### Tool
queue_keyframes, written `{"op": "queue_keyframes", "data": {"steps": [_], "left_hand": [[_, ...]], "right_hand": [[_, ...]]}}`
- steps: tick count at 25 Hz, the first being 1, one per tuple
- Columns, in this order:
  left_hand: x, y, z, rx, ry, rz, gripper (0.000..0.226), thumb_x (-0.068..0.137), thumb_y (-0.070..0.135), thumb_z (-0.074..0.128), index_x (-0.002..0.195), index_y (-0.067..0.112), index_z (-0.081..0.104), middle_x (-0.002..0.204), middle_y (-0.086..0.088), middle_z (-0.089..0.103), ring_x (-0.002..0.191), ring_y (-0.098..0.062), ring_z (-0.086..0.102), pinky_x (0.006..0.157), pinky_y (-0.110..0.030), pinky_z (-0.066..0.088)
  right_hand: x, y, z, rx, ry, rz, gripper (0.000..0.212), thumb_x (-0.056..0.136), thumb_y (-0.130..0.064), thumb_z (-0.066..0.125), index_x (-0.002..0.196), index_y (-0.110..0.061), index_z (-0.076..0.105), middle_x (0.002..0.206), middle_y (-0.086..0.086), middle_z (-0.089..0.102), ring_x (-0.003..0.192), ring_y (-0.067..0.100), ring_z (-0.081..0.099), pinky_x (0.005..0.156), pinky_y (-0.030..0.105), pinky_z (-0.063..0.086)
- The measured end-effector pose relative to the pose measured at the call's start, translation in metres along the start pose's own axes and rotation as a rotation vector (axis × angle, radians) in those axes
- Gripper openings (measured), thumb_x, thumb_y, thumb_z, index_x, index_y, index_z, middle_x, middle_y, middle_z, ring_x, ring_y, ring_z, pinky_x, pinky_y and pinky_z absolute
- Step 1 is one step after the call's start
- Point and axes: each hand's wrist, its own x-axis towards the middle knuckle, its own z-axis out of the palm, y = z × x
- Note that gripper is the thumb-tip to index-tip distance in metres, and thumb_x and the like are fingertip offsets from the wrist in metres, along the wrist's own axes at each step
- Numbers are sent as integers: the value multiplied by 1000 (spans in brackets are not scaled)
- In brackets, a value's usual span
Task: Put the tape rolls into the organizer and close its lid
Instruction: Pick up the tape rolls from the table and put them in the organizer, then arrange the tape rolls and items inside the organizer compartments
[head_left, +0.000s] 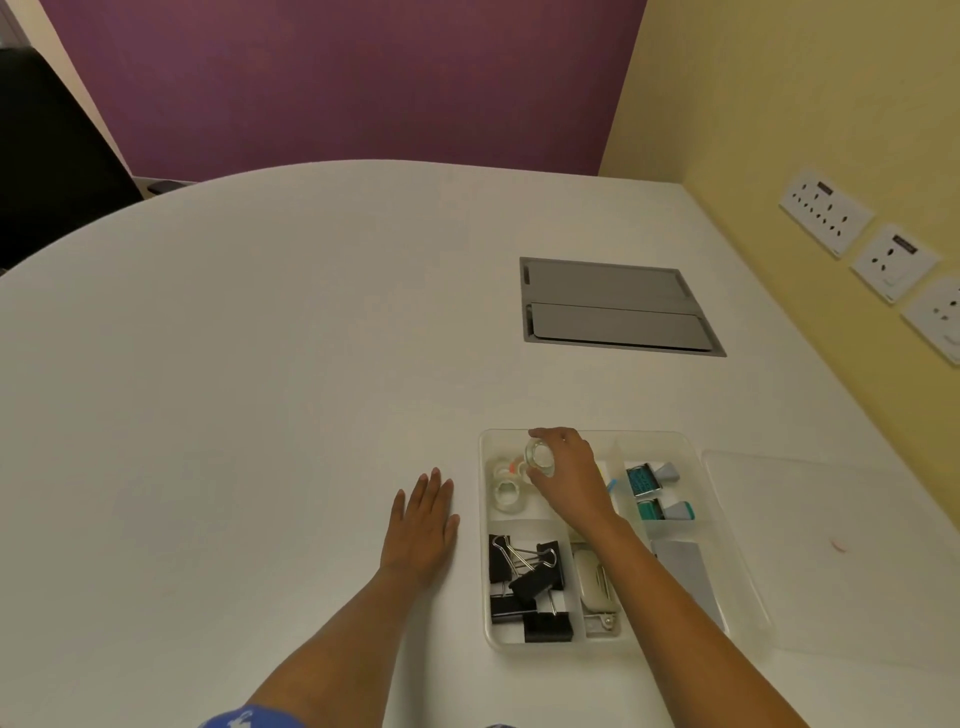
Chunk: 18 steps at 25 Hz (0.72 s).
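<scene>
A clear plastic organizer (748, 587) with several compartments sits on the white table at the lower right. My right hand (569, 475) holds a clear tape roll (539, 456) above the organizer's far-left compartment. Two more clear tape rolls (506, 486) lie in that compartment, just below and left of the held one. The organizer's clear lid (831, 551) lies flat on the table to the right of it. Left of the organizer, my left hand (422, 525) rests flat on the table with its fingers spread, holding nothing.
Black binder clips (527, 584) fill the near-left compartment, a stapler (595, 579) lies beside them, and teal stamps (654, 491) sit at the far right. A grey cable hatch (613, 306) is set into the table behind. Wall sockets (862, 234) line the yellow wall at the right.
</scene>
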Motion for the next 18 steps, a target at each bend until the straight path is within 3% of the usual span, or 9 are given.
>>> {"op": "queue_keyframes", "data": {"steps": [3, 10, 14, 18], "left_hand": [[-1, 5, 0, -8, -5, -24, 54, 104, 33, 19, 153, 19, 3, 163, -2, -7, 150, -17, -5, 122, -39, -3], [-1, 15, -3, -53, 11, -66, 53, 103, 30, 23, 153, 17, 10, 163, -3, -1, 151, -18, -1, 123, -40, 2], [4, 19, -10, -99, 100, -86, 46, 103, 27, 26, 148, 18, 27, 162, -4, 10, 150, -18, 7, 123, -38, 8], [15, 36, -28, -230, 309, -81, 34, 101, 23, 36, 131, 18, 54, 156, -5, 32, 146, -20, 24, 119, -37, 17]], "right_hand": [[-5, 4, 2, -91, -80, -57, 49, 87, -13, 62, 134, -19, 50, 137, 5, 46, 125, 23, 42, 98, 27, 40], [-3, 5, 8, -505, -263, -162, 46, 87, -17, 56, 132, -21, 48, 128, 7, 54, 119, 25, 48, 96, 36, 40], [3, 4, 8, -608, -318, -180, 47, 86, -14, 58, 132, -20, 48, 127, 8, 54, 118, 26, 48, 95, 36, 39], [11, 1, 1, -488, -265, -168, 43, 87, -8, 57, 128, -18, 52, 127, 8, 54, 116, 27, 51, 93, 35, 42]]}}
